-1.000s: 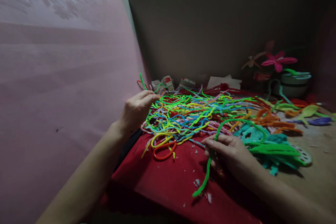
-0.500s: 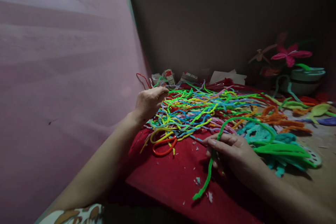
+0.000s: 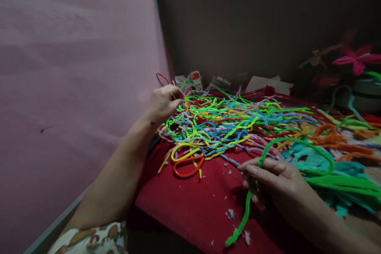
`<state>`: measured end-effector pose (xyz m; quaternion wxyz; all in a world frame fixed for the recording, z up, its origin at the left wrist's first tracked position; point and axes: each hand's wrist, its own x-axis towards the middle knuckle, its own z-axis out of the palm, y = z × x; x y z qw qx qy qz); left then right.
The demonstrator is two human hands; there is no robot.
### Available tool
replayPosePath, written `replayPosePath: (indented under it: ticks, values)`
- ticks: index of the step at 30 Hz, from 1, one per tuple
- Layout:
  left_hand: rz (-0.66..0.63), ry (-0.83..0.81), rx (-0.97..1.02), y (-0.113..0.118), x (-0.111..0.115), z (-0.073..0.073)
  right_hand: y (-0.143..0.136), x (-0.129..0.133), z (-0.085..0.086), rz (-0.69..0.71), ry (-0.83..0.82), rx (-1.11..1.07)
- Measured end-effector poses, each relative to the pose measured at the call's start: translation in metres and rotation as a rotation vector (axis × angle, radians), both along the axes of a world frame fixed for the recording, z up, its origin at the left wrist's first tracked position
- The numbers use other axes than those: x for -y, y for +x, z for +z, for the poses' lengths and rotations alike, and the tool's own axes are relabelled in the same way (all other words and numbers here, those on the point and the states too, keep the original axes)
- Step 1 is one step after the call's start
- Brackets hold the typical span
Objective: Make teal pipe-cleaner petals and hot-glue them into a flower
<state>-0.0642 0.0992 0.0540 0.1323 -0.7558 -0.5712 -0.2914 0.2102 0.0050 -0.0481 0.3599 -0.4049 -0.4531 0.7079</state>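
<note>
Right now we pinch a green pipe cleaner [image 3: 248,202] in our right hand [image 3: 272,178]; it hangs down below our fingers over the red cloth [image 3: 190,202]. Our left hand [image 3: 163,101] closes on strands at the far-left edge of the colourful pile [image 3: 226,123].

Pink flower [image 3: 358,57] cut at right edge

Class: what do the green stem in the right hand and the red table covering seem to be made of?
Green stem: probably chenille over a wire core, with a fuzzy matte surface that holds its bend in the right hand. Red covering: likely soft cloth such as felt, matte, with lint on it.
</note>
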Motion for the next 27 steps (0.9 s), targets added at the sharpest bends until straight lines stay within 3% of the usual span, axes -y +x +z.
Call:
replayPosePath:
  ticks: [3,5,7,11,15,20,27]
  values:
    - [0.049,-0.353,-0.091,-0.020,0.011,-0.004,0.000,-0.001,-0.003,0.014,-0.022,-0.015]
    - [0.006,-0.563,-0.160,-0.029,0.016,-0.016,-0.001,-0.001,-0.005,0.014,-0.022,-0.027]
    - [-0.026,-0.645,-0.204,-0.032,0.018,-0.030,-0.001,0.000,-0.006,0.005,-0.018,-0.033]
    - [-0.019,-0.525,-0.405,-0.028,0.020,-0.053,-0.001,0.001,-0.001,-0.013,-0.021,-0.029]
    - [-0.022,-0.469,-0.467,-0.025,0.019,-0.061,-0.001,0.001,0.000,-0.006,-0.023,-0.022]
    - [-0.098,-0.361,-0.493,-0.031,0.019,-0.062,-0.001,0.000,-0.002,0.002,-0.015,-0.024]
    - [0.022,-0.375,-0.316,-0.038,0.024,-0.049,-0.001,0.000,0.001,0.001,-0.027,-0.025]
